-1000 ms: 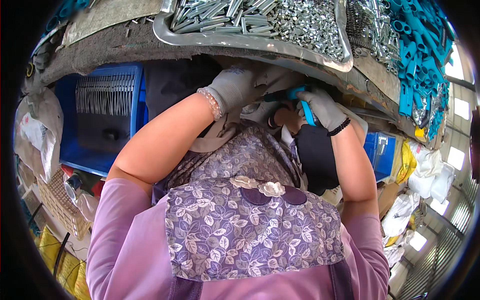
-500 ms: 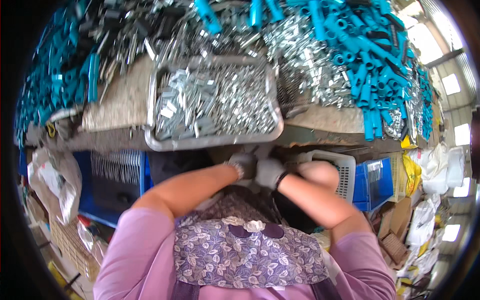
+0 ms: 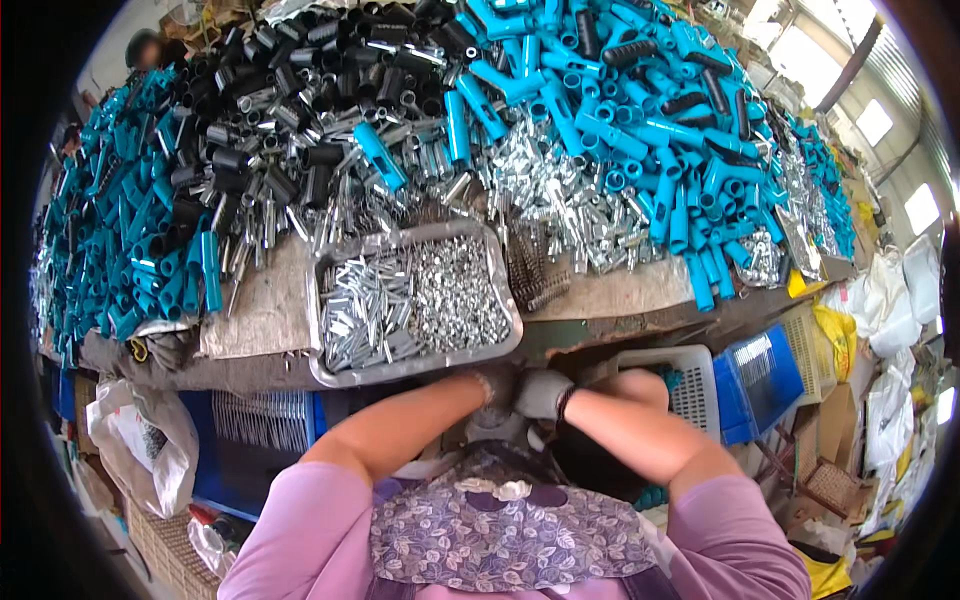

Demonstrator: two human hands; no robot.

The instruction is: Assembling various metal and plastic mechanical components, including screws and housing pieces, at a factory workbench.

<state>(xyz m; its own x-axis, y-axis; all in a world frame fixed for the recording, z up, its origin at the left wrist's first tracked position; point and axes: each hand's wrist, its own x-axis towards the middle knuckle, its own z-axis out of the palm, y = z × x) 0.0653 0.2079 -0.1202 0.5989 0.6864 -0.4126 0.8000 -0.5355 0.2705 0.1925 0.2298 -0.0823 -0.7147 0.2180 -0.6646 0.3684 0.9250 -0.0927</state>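
My left hand (image 3: 498, 386), in a dark glove, is just below the table edge and in shadow, its fingers hidden. Close beside it, my right hand (image 3: 543, 393) in a grey glove is curled, knuckles up; whatever it grips is out of sight. Beneath the two hands a pale grey rounded object (image 3: 492, 428) shows in part; its kind is unclear. Right above them, at the table's front edge, sits a metal tray (image 3: 420, 367) holding small metal pins on its left side and tiny shiny metal pieces on its right.
Teal plastic tubular handles (image 3: 620, 130) and black sleeves (image 3: 320, 155) are heaped across the table, with loose metal parts (image 3: 550, 200) and springs (image 3: 533, 265) among them. A white crate (image 3: 697, 385) and blue bin (image 3: 757, 385) stand right; a blue bin (image 3: 240, 470) and white sack (image 3: 150, 445) stand left.
The view has tipped upward, so the table and tray appear lower and more of the heap shows. My hands remain close together below the table edge.
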